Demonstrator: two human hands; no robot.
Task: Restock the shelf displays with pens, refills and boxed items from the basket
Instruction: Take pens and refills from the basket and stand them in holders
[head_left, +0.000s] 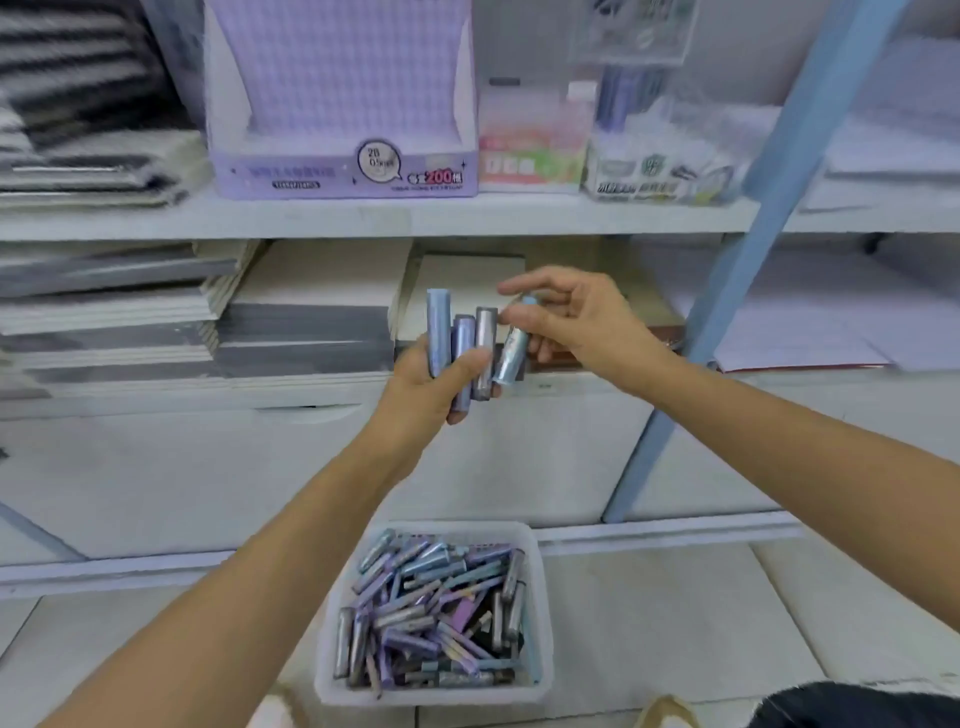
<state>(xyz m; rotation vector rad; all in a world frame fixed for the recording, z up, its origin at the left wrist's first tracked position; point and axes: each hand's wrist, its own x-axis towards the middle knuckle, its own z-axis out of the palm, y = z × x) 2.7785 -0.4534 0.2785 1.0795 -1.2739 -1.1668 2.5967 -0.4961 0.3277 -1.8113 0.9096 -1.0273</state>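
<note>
Shelf (363, 215) above the grip is displaying a purple box (337, 171) marked "2B 0.5" and "200"; left hand (426, 389) is clutching three tubes (462, 343), right hand (587, 322) pinching a fourth tube (511, 356) alongside.

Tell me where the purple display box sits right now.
In the head view the purple display box stands on the upper shelf, left of centre, with a pink box right beside it on its right.

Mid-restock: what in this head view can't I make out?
Head view:
Three tubes: lower ends hidden in the left hand grip; labels blurred.
Fourth tube: upper end partly hidden by fingertips of the right hand.
Basket: lower layers buried under piled tubes.
Purple display box: top cut off by frame edge; small print blurred.
</note>
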